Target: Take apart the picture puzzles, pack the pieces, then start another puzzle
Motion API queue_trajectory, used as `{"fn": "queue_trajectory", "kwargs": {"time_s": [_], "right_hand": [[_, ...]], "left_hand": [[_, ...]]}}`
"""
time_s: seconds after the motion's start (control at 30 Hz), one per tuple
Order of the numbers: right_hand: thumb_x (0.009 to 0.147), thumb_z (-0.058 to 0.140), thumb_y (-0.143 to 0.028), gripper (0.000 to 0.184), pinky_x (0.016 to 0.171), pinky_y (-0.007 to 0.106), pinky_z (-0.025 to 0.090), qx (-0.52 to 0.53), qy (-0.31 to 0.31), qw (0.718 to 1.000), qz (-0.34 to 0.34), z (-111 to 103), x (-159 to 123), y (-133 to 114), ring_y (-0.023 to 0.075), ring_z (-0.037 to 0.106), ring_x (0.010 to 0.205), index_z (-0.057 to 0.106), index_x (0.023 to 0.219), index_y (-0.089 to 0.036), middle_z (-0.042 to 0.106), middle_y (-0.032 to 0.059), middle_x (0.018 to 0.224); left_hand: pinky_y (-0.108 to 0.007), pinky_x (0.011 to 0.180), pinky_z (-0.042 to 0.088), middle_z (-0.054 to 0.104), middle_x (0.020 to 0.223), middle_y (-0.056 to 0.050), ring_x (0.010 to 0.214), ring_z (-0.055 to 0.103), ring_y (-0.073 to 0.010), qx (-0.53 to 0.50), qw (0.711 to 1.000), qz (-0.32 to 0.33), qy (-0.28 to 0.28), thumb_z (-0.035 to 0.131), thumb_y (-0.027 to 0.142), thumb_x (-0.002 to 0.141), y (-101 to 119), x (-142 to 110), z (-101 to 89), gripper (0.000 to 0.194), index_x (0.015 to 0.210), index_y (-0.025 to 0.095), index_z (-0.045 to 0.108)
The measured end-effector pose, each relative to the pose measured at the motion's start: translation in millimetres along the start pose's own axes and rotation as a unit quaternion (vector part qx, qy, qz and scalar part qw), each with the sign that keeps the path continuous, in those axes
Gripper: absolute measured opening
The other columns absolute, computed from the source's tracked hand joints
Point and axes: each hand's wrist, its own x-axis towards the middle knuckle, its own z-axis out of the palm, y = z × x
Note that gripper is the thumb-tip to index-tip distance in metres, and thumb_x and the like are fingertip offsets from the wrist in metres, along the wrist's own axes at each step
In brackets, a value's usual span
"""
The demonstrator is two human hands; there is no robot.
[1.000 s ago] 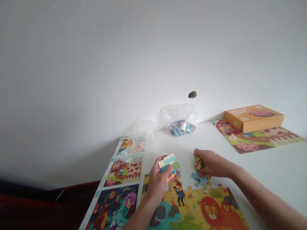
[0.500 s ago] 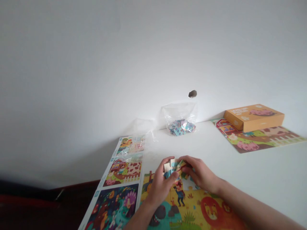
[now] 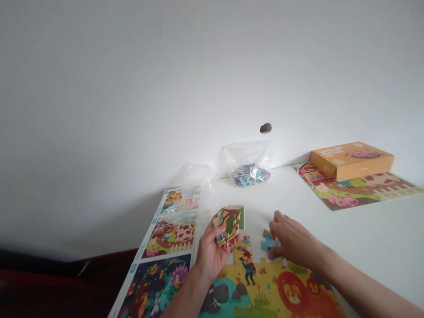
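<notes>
My left hand (image 3: pixel 210 252) is closed around a small stack of jigsaw pieces (image 3: pixel 228 224), picture side facing me, with the thumb pressed on top. Over the table to its right, my right hand (image 3: pixel 293 237) has its thumb and fingers closed about a blue jigsaw piece (image 3: pixel 269 242), whose right part is hidden. Below both hands lies a partly joined jigsaw (image 3: pixel 261 285) with an explorer, a lion, a hippo and a crocodile. My left forearm covers some of its left side.
A printed picture sheet (image 3: pixel 168 238) lies along the table's left edge, with a crumpled clear bag (image 3: pixel 185 203) over its top. Against the wall stands a clear bag of jigsaw pieces (image 3: pixel 251 174). An orange puzzle box (image 3: pixel 354 160) rests on a farm picture sheet (image 3: pixel 344 199).
My hands, together on the pieces before, have moved apart. The left has turned its stack to face me; the right has shifted right and down with a blue piece at its fingertips.
</notes>
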Motion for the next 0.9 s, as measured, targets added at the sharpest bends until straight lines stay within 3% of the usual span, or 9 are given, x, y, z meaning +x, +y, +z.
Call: {"fn": "queue_trajectory", "kwargs": {"time_s": [0.1,0.23,0.4,0.5,0.6,0.7,0.77,0.9], "right_hand": [[0.069,0.081,-0.033,0.034,0.078,0.033,0.045,0.032,-0.004,0.999,-0.003,2,3,-4,0.0272,0.062,0.092,0.063,0.092,-0.015,0.063,0.0104,0.097],[0.070,0.079,-0.029,0.040,0.080,0.032,0.044,0.084,0.004,0.996,-0.004,7,5,-3,0.0264,0.062,0.095,0.060,0.102,-0.016,0.064,0.0090,0.099],[0.082,0.067,-0.033,0.018,0.069,0.029,0.041,0.143,0.049,0.987,-0.056,8,8,-2,0.0206,0.059,0.080,0.056,0.079,-0.019,0.061,0.0052,0.087],[0.094,0.050,-0.035,0.023,0.065,0.027,0.039,0.248,0.098,0.956,-0.122,4,8,-8,0.0152,0.053,0.070,0.051,0.076,-0.020,0.058,0.0022,0.078],[0.099,0.041,-0.038,0.026,0.062,0.027,0.040,0.348,0.128,0.919,-0.134,7,6,-17,0.0140,0.050,0.067,0.048,0.082,-0.020,0.056,0.0007,0.075],[0.098,0.042,-0.037,0.020,0.065,0.028,0.041,0.364,0.160,0.910,-0.122,17,4,-26,0.0152,0.051,0.072,0.044,0.088,-0.021,0.055,0.0020,0.083],[0.098,0.042,-0.036,0.016,0.070,0.030,0.044,0.365,0.159,0.907,-0.136,24,2,-32,0.0163,0.053,0.078,0.044,0.093,-0.021,0.055,0.0037,0.089],[0.101,0.031,-0.032,0.024,0.088,0.033,0.047,0.401,0.153,0.887,-0.172,27,0,-36,0.0181,0.055,0.098,0.042,0.120,-0.021,0.054,0.0086,0.109]], "left_hand": [[-0.033,0.066,0.061,0.074,0.086,-0.005,0.067,0.070,-0.0180,-0.057,0.998,-0.029,0.013,0.064,0.009,0.074,4,1,-5.0,0.034,0.106,0.017,0.063],[-0.029,0.061,0.060,0.074,0.087,-0.008,0.075,0.072,-0.0211,-0.043,0.998,-0.049,0.026,0.067,0.011,0.077,5,0,-2.4,0.023,0.099,0.014,0.063],[-0.035,0.069,0.060,0.072,0.102,-0.008,0.086,0.072,-0.0247,0.008,0.999,-0.029,-0.017,0.071,0.010,0.072,1,-2,4.7,0.050,0.119,0.021,0.057],[-0.038,0.074,0.059,0.071,0.106,-0.008,0.089,0.070,-0.0259,0.037,0.999,-0.015,-0.034,0.070,0.008,0.068,0,-5,9.3,0.060,0.125,0.022,0.055],[-0.040,0.076,0.057,0.070,0.107,-0.009,0.091,0.069,-0.0282,0.063,0.994,-0.044,-0.081,0.072,0.006,0.064,1,-12,14.0,0.065,0.125,0.022,0.056],[-0.038,0.078,0.054,0.068,0.106,-0.008,0.091,0.068,-0.0262,0.094,0.976,-0.098,-0.170,0.078,0.008,0.062,-3,-21,16.6,0.067,0.123,0.023,0.058],[-0.033,0.079,0.053,0.068,0.102,-0.007,0.091,0.067,-0.0237,0.120,0.968,-0.104,-0.195,0.081,0.007,0.058,-8,-25,16.8,0.068,0.121,0.023,0.060],[-0.026,0.073,0.051,0.069,0.092,-0.003,0.084,0.066,-0.0199,0.146,0.976,-0.072,-0.144,0.079,0.004,0.058,-14,-22,14.9,0.064,0.118,0.021,0.061]]}}
